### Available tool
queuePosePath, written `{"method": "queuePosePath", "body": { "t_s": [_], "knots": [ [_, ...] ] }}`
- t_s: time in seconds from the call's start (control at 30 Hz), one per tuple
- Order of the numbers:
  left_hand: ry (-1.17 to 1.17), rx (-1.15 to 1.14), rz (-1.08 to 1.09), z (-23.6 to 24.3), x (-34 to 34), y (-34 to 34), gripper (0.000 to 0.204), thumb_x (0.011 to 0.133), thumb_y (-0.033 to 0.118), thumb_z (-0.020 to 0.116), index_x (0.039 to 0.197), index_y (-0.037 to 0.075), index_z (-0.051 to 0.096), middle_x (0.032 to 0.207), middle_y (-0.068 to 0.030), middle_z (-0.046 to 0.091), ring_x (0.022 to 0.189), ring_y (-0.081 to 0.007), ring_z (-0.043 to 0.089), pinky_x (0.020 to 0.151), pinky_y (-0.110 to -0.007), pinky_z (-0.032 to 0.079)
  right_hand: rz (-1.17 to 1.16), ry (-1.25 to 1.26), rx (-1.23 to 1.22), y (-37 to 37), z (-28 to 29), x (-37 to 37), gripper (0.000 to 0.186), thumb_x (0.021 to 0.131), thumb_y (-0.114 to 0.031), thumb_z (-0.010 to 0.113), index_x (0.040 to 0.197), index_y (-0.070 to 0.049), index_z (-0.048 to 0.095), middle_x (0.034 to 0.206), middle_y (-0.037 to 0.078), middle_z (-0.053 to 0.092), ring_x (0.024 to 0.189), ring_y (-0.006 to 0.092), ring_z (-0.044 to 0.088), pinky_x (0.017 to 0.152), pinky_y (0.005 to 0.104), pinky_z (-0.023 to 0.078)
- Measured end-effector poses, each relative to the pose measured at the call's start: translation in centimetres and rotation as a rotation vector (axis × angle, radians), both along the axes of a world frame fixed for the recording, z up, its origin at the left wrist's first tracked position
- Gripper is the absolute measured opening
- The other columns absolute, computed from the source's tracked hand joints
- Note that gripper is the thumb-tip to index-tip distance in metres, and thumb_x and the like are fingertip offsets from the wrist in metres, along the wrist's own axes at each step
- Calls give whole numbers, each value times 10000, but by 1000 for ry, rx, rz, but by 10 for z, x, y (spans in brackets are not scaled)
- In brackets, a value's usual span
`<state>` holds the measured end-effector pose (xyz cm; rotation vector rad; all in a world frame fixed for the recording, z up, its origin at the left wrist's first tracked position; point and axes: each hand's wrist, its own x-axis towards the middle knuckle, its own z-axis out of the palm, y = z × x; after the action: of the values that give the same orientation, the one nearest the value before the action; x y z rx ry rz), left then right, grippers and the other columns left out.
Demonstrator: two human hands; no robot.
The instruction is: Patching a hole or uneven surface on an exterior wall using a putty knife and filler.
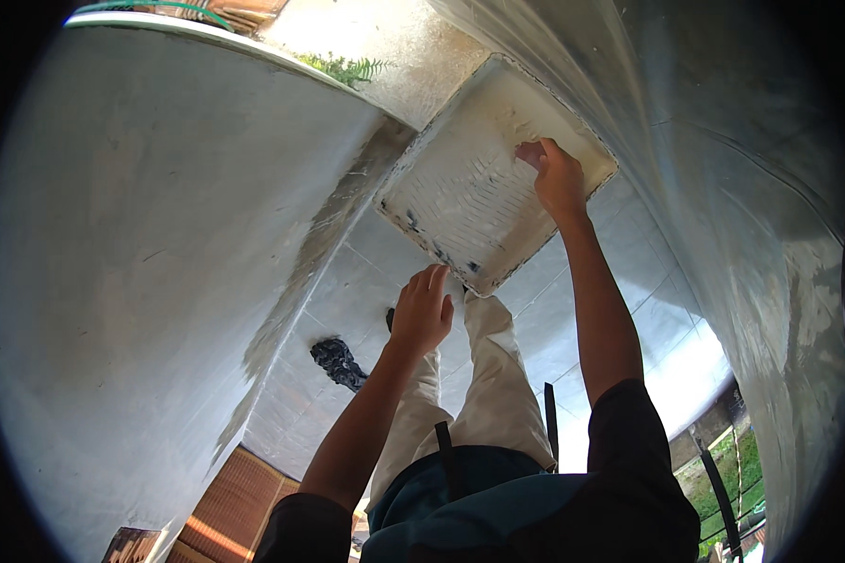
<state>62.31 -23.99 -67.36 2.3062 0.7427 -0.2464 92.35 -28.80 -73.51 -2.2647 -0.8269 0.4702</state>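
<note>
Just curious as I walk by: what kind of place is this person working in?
Probably an outdoor tiled passage being painted: pale walls on both sides, a white-smeared paint tray on the tiled floor, greenery beyond.

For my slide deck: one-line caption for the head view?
Both hands, left hand and right hand, grip a paint-stained white tray above a tiled floor.

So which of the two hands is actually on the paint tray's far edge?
The right hand, reaching furthest up with its fingers curled at the white paint tray's far end. The left hand sits lower, by the tray's near corner.
</note>
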Motion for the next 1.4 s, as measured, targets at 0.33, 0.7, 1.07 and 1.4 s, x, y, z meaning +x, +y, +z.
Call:
{"method": "queuePosePath", "body": {
  "t_s": [0.33,0.7,1.07,1.4],
  "knots": [
    [4,5,30,-3,-2,1,547,836,86,628,1342,27,429,1315,-181,522,1211,-362,516,990,-461,442,-83,113,-53,-10,5,-19,236,871,0,577,1103,-23,609,1003,218,680,976,429,637,815,478,504],
    [55,-10,54,-2,-21,-2,527,853,89,619,1345,39,436,1334,-173,522,1221,-360,516,1004,-457,440,-22,254,45,-30,-25,-57,413,852,2,603,1265,14,605,1135,272,656,1064,403,643,926,420,502],
    [-29,69,109,10,-18,7,524,808,61,616,1308,35,462,1303,-163,532,1215,-356,514,987,-454,447,-122,708,161,-25,-11,-74,432,918,47,545,1348,6,560,1278,147,632,1171,212,587,1018,306,428],
    [-111,207,183,54,-48,43,541,822,54,619,1335,44,447,1370,-180,495,1278,-379,462,1052,-472,409,-271,959,438,-7,55,-106,386,932,18,554,1318,10,570,1167,73,653,1025,149,598,922,274,453]
  ]
}}
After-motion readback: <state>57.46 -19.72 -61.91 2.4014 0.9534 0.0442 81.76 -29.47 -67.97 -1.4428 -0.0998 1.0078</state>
